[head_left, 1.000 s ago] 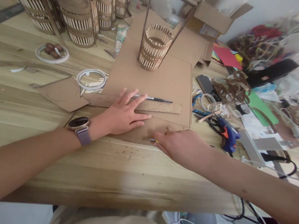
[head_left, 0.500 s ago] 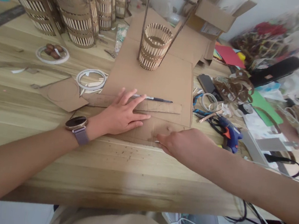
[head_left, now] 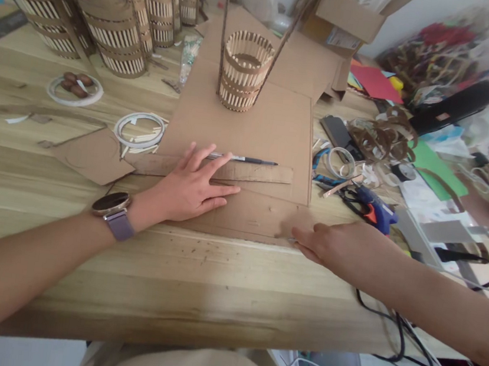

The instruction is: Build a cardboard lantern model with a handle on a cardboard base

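Note:
My left hand lies flat with its fingers spread on a sheet of brown cardboard, near the table's front edge. Under its fingers runs a narrow cardboard strip, and a dark pen lies just beyond the fingertips. At the right end of the front sheet, my right hand is closed around a thin tool. Only its pale, blade-like tip shows, touching the cardboard close to its front edge; my fingers hide the rest.
A small stick basket with a tall handle stands on the large cardboard. Several lidded baskets crowd the back left. To the right are a blue glue gun, pliers and tape rolls. Cables hang over the front edge.
My right hand has slid to the right along the cardboard's front edge with the thin tool. My left hand stays spread on the cardboard; the whole view has shifted slightly.

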`<state>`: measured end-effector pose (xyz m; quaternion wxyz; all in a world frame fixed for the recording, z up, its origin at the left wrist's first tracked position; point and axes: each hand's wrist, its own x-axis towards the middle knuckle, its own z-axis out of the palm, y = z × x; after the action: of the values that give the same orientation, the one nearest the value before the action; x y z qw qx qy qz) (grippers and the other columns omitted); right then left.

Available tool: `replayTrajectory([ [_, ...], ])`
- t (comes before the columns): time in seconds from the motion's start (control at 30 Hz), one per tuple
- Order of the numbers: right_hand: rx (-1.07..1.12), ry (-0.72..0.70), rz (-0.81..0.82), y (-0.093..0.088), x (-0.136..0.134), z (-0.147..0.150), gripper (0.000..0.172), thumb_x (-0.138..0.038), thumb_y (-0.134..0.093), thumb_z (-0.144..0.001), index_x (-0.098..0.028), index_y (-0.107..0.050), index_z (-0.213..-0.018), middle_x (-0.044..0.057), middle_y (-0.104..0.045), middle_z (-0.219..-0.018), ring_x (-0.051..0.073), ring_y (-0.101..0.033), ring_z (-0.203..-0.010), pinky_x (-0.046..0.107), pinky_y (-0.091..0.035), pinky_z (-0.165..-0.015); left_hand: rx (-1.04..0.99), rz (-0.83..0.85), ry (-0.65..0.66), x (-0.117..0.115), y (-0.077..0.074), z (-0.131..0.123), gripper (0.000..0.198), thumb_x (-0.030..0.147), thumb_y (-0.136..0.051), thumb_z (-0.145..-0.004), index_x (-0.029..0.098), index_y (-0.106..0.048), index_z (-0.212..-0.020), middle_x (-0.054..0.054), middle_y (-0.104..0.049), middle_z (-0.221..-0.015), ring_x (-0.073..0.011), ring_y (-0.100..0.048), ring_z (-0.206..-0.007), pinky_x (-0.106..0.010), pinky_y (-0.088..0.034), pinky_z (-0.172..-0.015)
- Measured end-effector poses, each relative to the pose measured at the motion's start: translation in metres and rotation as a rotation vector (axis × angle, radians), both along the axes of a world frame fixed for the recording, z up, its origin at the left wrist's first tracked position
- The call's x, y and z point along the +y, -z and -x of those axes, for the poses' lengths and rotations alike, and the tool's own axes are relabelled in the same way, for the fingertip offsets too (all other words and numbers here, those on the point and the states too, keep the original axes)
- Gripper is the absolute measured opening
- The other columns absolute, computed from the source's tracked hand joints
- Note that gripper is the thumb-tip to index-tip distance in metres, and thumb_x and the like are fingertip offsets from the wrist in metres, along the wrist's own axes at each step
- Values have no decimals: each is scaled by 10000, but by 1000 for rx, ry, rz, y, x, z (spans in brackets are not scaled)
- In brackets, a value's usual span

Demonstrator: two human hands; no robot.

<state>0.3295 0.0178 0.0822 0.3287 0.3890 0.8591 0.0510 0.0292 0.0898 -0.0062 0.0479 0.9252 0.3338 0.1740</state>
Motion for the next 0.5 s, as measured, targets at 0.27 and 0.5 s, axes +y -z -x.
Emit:
replayTrajectory([
  [0.27,19,106,41,-2,-6,-36,277,-318,-348,-1017,-218,-606,-1015,35,-671,-684,184,-644,-538,271,-101,-471,2,24,-5,0,0,0,331,370,-534,-973,374,-658,-1280,-36,-263,-1604,-434,-172,-1449,-729,-84,-1149],
  [0.5,112,160,45,8,-11,-71,284,-372,-366,-1014,-232,-590,-909,9,-652,-649,167,-599,-521,270,-144,-474,17,-1,0,0,-1,0,340,376,-497,-991,362,-647,-1296,-47,-251,-1601,-427,-147,-1454,-721,-94,-1147],
])
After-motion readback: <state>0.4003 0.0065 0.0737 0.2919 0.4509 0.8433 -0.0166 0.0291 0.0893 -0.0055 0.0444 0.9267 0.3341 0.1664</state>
